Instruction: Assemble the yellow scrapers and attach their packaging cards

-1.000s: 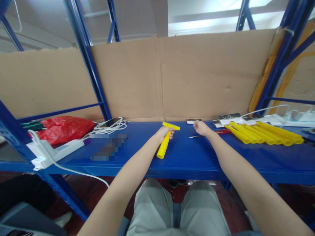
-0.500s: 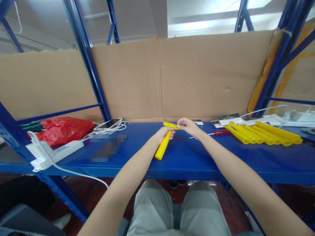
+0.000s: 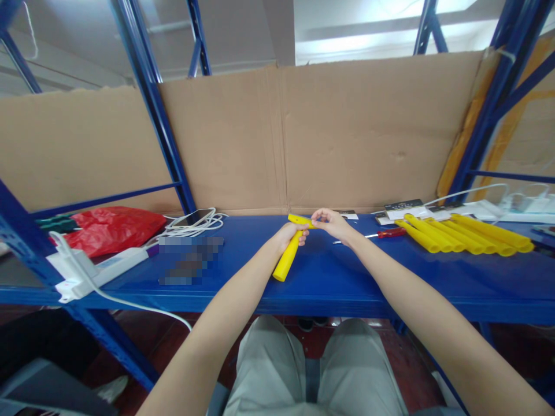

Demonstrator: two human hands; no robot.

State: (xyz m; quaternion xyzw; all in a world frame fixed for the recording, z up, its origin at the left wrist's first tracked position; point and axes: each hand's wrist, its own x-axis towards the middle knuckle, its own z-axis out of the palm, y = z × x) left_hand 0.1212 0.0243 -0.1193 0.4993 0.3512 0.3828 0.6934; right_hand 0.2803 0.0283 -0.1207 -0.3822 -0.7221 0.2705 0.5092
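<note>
A yellow T-shaped piece [image 3: 287, 260] is held above the blue shelf [image 3: 342, 283] near its middle. My left hand [image 3: 291, 234] is wrapped round its stem just below the crosspiece, and the flared lower end points down toward the front edge. My right hand [image 3: 330, 223] is at the right end of the crosspiece, thumb and fingers pinched together; whether they grip the crosspiece or something small is hidden. Right of my right hand lies a screwdriver with a red handle [image 3: 391, 233].
Several yellow tubular pieces [image 3: 470, 236] lie in a row at the right, before white boxes and a cable. To the left are a red plastic bag [image 3: 119, 229], a white power strip [image 3: 119, 266], coiled white cable [image 3: 195, 224] and a blurred-out patch. Cardboard [image 3: 368, 133] stands behind.
</note>
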